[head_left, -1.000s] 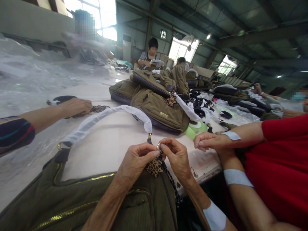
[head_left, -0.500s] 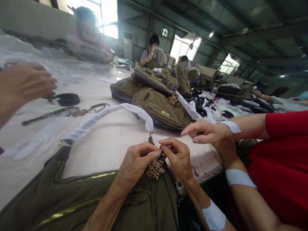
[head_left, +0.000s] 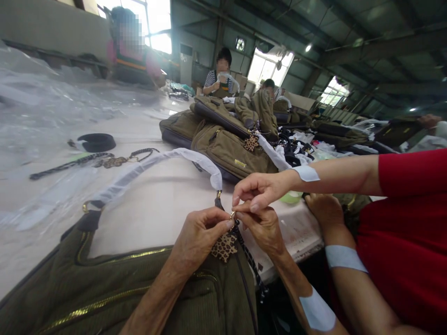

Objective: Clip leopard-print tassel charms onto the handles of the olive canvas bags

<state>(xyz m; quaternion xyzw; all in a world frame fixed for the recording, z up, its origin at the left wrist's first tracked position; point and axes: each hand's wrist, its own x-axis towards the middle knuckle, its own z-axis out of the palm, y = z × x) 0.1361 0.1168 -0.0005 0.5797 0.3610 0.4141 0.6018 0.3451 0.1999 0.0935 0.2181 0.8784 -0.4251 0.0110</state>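
Note:
My left hand (head_left: 199, 237) pinches a small gold metal clasp (head_left: 232, 215) between thumb and fingertips. On its other side, my right hand (head_left: 263, 228) closes its fingertips on the same clasp. Below it hangs a leopard-print charm (head_left: 224, 247), beside a dark braided cord (head_left: 251, 260). They lie over the right end of an olive corduroy bag (head_left: 146, 270) with gold zippers. Its handle (head_left: 167, 158), wrapped in white material, arches behind my hands. A co-worker's hand (head_left: 260, 190) reaches over my right hand, fingertips at the clasp; exact contact is hard to make out.
Olive bags (head_left: 233, 149) are piled at the back centre. A black strap (head_left: 96, 143) and another leopard charm on a braided cord (head_left: 115, 161) lie left on the table. Clear plastic (head_left: 52, 107) covers the far left. A red-sleeved co-worker (head_left: 408, 223) stands close right.
The red-sleeved co-worker's hand has moved left to the clasp. Another hand at the far left has left the view. My hands stay nearly in place, both still on the clasp.

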